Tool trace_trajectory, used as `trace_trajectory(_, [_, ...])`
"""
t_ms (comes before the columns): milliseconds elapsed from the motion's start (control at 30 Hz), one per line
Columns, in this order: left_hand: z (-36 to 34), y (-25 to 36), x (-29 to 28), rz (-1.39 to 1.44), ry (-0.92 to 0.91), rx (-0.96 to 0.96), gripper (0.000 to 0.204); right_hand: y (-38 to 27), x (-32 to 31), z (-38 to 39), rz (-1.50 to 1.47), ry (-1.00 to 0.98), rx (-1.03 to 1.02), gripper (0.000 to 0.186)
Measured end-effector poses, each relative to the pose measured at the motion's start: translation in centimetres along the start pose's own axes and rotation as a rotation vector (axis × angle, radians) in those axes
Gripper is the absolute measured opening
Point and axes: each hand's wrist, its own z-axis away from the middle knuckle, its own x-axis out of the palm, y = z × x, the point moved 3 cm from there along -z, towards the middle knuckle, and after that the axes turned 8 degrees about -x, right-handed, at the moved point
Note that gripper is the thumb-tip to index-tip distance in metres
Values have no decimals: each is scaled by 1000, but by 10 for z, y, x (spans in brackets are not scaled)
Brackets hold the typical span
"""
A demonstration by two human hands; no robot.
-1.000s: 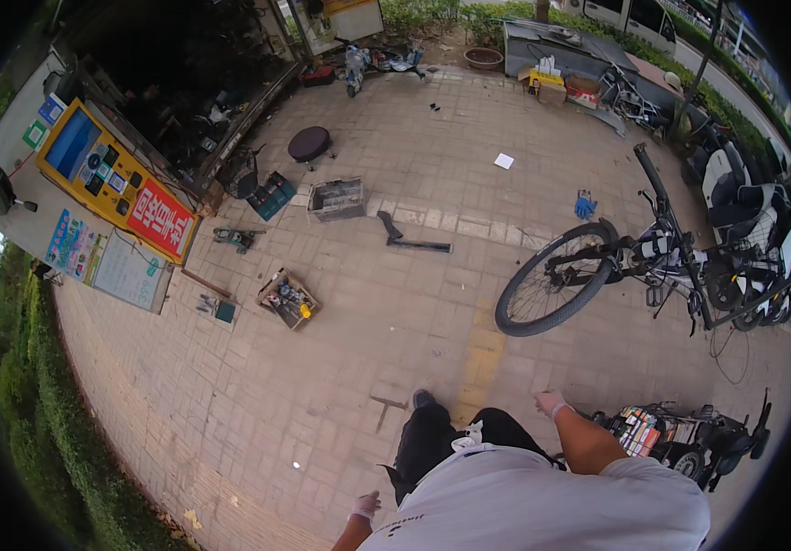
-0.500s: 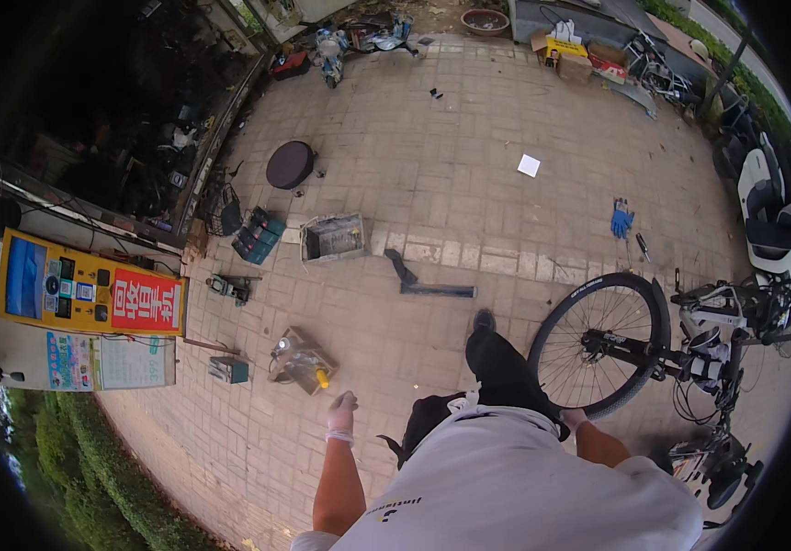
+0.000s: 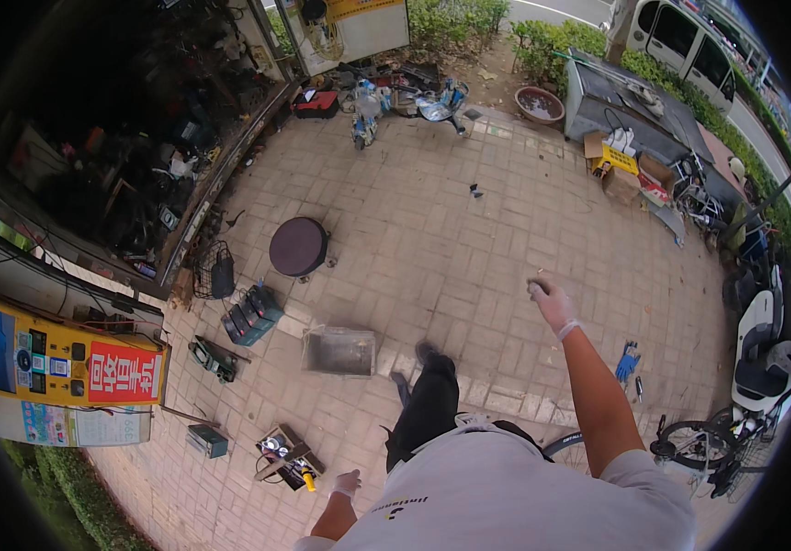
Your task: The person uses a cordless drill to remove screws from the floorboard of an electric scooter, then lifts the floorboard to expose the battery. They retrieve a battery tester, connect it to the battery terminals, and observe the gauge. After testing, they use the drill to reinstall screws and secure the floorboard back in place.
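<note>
My right arm stretches forward over the paving, and my gloved right hand [image 3: 553,303] has its fingers curled together. What they hold, if anything, is hidden, and the white square sheet seen on this part of the ground earlier does not show. Low on the left hangs my gloved left hand [image 3: 346,482], loosely closed with nothing visible in it. Nearest to it is a wooden tool box [image 3: 281,456] with a yellow-handled tool [image 3: 308,479] sticking out.
A grey crate [image 3: 340,351], a dark round stool [image 3: 298,246] and green-black battery blocks [image 3: 253,315] stand on the left. Blue gloves [image 3: 628,361] and a small dark tool [image 3: 639,389] lie at right. A bicycle wheel [image 3: 565,446] shows partly beside my shirt.
My right hand has moved from beside the bicycle to far forward. The view has shifted ahead, so ground objects appear lower. The white sheet is out of sight; my left hand stays low.
</note>
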Motion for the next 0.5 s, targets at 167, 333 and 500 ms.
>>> trace_trajectory(167, [40, 336, -27, 151, 24, 741, 40, 140, -5, 114, 218, -62, 1027, 31])
trace_trajectory(333, [101, 565, -81, 325, 41, 904, 41, 161, -23, 116, 252, -245, 1481, 29])
trace_trajectory(500, [6, 662, -116, 436, 98, 666, 41, 195, 58, -118, 315, -350, 1442, 28])
